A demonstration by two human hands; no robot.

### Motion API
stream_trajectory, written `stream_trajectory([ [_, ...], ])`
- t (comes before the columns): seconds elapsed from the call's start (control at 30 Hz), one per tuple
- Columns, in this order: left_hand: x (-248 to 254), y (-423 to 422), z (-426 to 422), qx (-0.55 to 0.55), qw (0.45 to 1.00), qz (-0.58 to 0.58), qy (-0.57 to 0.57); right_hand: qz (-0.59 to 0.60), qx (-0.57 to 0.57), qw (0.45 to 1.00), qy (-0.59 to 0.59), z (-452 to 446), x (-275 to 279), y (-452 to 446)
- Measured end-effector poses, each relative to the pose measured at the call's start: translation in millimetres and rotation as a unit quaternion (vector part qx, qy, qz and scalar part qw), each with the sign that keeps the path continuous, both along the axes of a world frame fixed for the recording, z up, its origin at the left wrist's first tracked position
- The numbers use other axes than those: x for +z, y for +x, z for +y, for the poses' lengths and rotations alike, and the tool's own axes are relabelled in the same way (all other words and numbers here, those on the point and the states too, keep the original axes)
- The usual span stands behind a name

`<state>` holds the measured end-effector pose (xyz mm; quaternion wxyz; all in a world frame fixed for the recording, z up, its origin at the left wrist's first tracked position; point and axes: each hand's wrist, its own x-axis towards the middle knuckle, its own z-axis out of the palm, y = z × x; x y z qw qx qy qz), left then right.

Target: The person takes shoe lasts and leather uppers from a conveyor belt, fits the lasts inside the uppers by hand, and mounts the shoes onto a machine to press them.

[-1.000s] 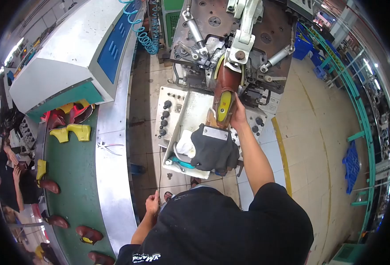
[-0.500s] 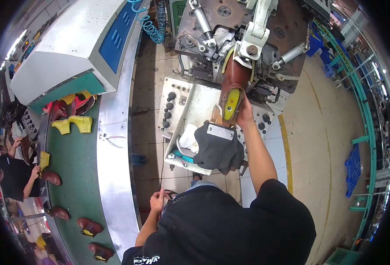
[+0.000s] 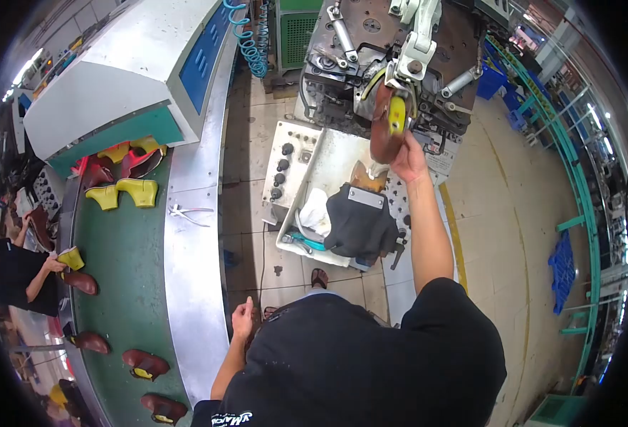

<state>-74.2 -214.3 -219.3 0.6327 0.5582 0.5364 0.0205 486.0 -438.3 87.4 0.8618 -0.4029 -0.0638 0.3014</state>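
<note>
My right hand is closed round the lower end of a brown leather shoe upper, which has a yellow shoe last inside it. The shoe's upper end lies at the jaws of a machine, beneath its pale metal arm. Below the shoe stands a tan heel support, with a dark cloth draped under a metal plate. My left hand is by my side near the metal edge of the bench, empty, its fingers apart.
Yellow lasts and brown shoes rest on a green conveyor at left. Pliers lie on its metal ledge. A white tray holds a cloth and tools. A co-worker handles a yellow last across the conveyor.
The shoe has come away from the heel support and turned in my right hand. My left hand has loosened, its fingers now extended. The camera view has shifted slightly.
</note>
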Motion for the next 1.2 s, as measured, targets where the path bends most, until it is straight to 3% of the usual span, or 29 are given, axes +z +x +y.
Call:
stream_trajectory([
  [0.17, 25, 7, 17, -0.034, 0.996, -0.072, -0.032, 0.137, 0.075, 0.983, 0.099, 16, 22, -66],
  [0.27, 102, 31, 16, -0.036, 0.989, -0.134, -0.057, 0.207, 0.055, 0.974, 0.069, 47, 20, -133],
  [0.3, 120, 37, 20, -0.048, 0.984, -0.162, -0.057, 0.158, 0.031, 0.987, 0.021, 62, 31, -168],
  [0.37, 165, 46, 27, -0.104, 0.973, -0.207, 0.009, 0.22, 0.099, 0.97, 0.04, 81, 20, -207],
  [0.43, 225, 54, 31, -0.165, 0.949, -0.226, 0.145, 0.246, 0.188, 0.95, 0.04, 97, 7, -243],
  [0.47, 255, 56, 30, -0.15, 0.941, -0.258, 0.161, 0.274, 0.174, 0.946, 0.007, 110, -2, -262],
  [0.5, 282, 57, 28, -0.135, 0.932, -0.286, 0.178, 0.286, 0.23, 0.93, 0.017, 118, -20, -274],
  [0.57, 324, 58, 34, -0.122, 0.894, -0.27, 0.337, 0.277, 0.234, 0.932, -0.015, 146, -15, -322],
  [0.63, 340, 58, 45, -0.075, 0.88, -0.22, 0.415, 0.184, 0.251, 0.949, -0.054, 172, -13, -369],
  [0.7, 357, 46, 54, -0.004, 0.909, -0.175, 0.378, 0.136, 0.273, 0.94, -0.155, 191, -27, -406],
  [0.77, 313, 22, 80, 0.103, 0.892, -0.231, 0.375, 0.052, 0.317, 0.924, -0.206, 204, -23, -433],
  [0.83, 257, -21, 107, 0.244, 0.913, -0.285, 0.163, -0.03, 0.365, 0.907, -0.211, 204, -32, -451],
  [0.9, 228, -59, 111, 0.375, 0.811, -0.444, -0.071, -0.111, 0.459, 0.857, -0.205, 197, -30, -450],
  [0.97, 197, -90, 99, 0.358, 0.729, -0.543, -0.213, -0.222, 0.462, 0.838, -0.189, 194, -39, -446],
  [1.03, 146, -106, 94, 0.431, 0.58, -0.645, -0.25, -0.261, 0.454, 0.832, -0.184, 208, -55, -437],
  [1.2, 149, -108, 89, 0.508, 0.546, -0.643, -0.174, -0.242, 0.443, 0.844, -0.184, 287, -59, -429],
])
